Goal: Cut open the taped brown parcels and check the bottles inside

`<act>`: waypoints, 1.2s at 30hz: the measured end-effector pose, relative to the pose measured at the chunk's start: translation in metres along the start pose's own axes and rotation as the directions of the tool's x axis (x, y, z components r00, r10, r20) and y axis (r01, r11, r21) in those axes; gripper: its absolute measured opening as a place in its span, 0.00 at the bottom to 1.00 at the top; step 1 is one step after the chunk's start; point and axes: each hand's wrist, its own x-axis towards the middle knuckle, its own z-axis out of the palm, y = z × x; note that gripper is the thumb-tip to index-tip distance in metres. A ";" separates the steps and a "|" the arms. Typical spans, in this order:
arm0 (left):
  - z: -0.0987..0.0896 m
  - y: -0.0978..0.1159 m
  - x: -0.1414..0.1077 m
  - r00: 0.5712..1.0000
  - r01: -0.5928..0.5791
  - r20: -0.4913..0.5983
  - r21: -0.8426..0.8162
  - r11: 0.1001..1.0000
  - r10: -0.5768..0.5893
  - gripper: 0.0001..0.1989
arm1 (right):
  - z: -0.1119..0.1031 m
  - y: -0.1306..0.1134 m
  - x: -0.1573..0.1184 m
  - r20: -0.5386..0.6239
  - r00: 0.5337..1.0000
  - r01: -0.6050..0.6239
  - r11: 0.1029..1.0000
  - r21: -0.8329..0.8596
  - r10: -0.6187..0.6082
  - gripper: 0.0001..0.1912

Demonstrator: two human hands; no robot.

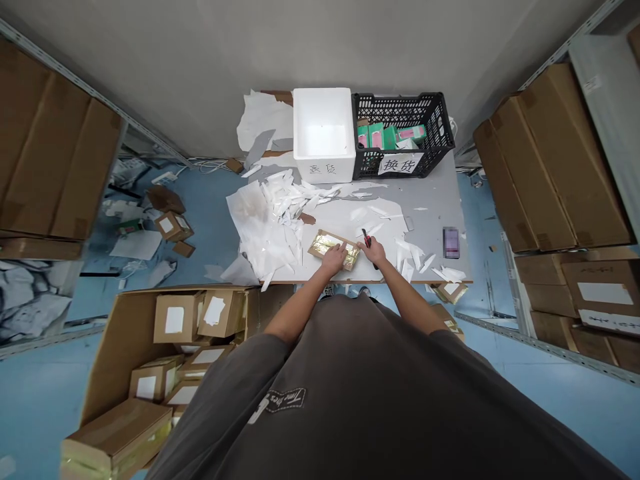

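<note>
A small flat cardboard box [324,239], wrapped in shiny yellowish tape and bearing a white label, lies at a slant near the front edge of the table. My left hand [334,260] holds it down from above, fingers on its taped top. Just to the right, my right hand [375,253] is closed around a red-and-black box cutter [367,238], whose tip points away from me. That hand is beside the box's right end; whether it touches the box I cannot tell. Torn white paper scraps [280,227] are heaped left of the box.
At the table's back stand a white foam box [323,167] and a black crate [440,150] holding green-and-pink boxes [390,138]. A phone [451,242] lies at right. A large carton [103,363] of parcels stands at lower left. Shelves with cartons [550,160] flank both sides.
</note>
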 end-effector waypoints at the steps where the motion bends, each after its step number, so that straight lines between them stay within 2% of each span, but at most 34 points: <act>1: 0.002 0.001 0.000 1.000 0.012 0.012 -0.019 1.000 -0.012 0.38 | -0.003 0.007 -0.007 0.049 0.998 0.032 0.999 0.023 -0.033 0.20; 4: 0.003 0.004 0.002 0.998 0.042 0.043 -0.070 0.997 -0.039 0.44 | -0.011 0.026 -0.026 0.294 0.947 0.127 0.992 0.022 -0.128 0.20; 6: 0.003 0.003 0.005 0.996 0.058 0.066 -0.090 0.994 -0.052 0.46 | -0.012 0.032 -0.034 0.376 0.913 0.180 0.983 -0.027 -0.157 0.18; 9: 0.000 0.002 0.009 0.991 0.082 0.109 -0.093 0.992 -0.072 0.50 | -0.008 0.030 -0.037 0.396 0.903 0.204 0.978 -0.050 -0.169 0.17; 13: -0.006 0.001 0.013 0.984 0.124 0.138 -0.090 0.988 -0.111 0.59 | 0.002 0.027 -0.038 0.384 0.912 0.159 0.987 -0.003 -0.145 0.19; 19: -0.011 0.004 0.012 0.978 0.154 0.155 -0.095 0.984 -0.138 0.57 | 0.004 0.031 -0.038 0.334 0.936 0.077 0.992 0.100 -0.107 0.18; 25: -0.012 0.004 0.014 0.977 0.143 0.172 -0.089 0.986 -0.127 0.56 | 0.003 0.021 -0.029 0.420 0.901 0.084 0.993 0.084 -0.111 0.20; 29: -0.010 0.004 0.017 0.974 0.132 0.194 -0.067 0.989 -0.117 0.55 | 0.000 0.018 -0.028 0.474 0.876 0.043 0.994 0.102 -0.086 0.21; 36: -0.005 0.001 0.018 0.984 0.086 0.164 -0.069 0.994 -0.074 0.57 | 0.002 0.014 -0.035 0.510 0.858 -0.041 0.980 0.194 -0.065 0.25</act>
